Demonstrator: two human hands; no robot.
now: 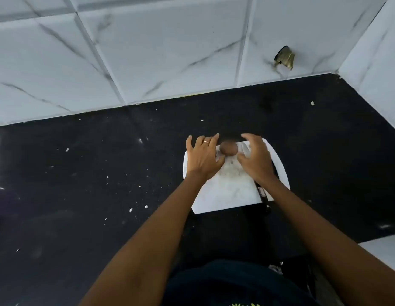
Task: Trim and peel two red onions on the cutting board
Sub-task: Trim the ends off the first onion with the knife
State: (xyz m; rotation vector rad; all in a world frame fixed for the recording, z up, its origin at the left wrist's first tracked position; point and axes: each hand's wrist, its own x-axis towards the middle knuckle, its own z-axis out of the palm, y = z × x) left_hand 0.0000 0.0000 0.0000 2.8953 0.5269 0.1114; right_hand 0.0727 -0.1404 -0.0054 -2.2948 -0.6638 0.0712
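A white cutting board point(225, 193) lies on the black counter. One brownish-red onion point(229, 148) sits at the board's far edge, blurred. My left hand point(203, 156) hovers just left of the onion with fingers spread. My right hand point(256, 157) hovers just right of it, fingers loosely bent. Neither hand grips the onion. A dark knife point(261, 193) lies along the board's right side, mostly hidden under my right forearm. I see no second onion.
The black counter point(92, 184) is dotted with small white crumbs. White marble-look tiled walls point(148, 51) rise behind and at the right. A chipped hole point(284, 57) shows in the back wall. A pale ledge point(384, 250) sits at the lower right.
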